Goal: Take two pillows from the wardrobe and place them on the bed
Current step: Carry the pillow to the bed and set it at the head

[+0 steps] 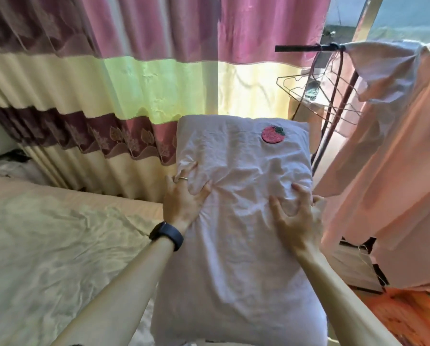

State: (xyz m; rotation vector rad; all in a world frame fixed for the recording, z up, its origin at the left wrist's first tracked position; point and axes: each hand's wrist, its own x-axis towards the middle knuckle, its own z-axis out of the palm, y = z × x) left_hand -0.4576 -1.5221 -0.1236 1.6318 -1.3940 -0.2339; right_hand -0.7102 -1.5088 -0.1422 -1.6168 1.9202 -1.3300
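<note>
Pillow (241, 208) between both hands, bed (59, 233) left, curtain (134, 83) behind, hangers (316, 93) right.

A home bedroom — bed (46, 245), striped curtains (134, 83), clothes rack (333, 101) with hangers.

Both my arms reach forward, forearms bare. My left hand (184, 196) spreads its fingers and digs in, a ring on one finger, a dark band on the wrist. My right hand (292, 216) claws likewise, its thumb probably tucked behind.
</note>
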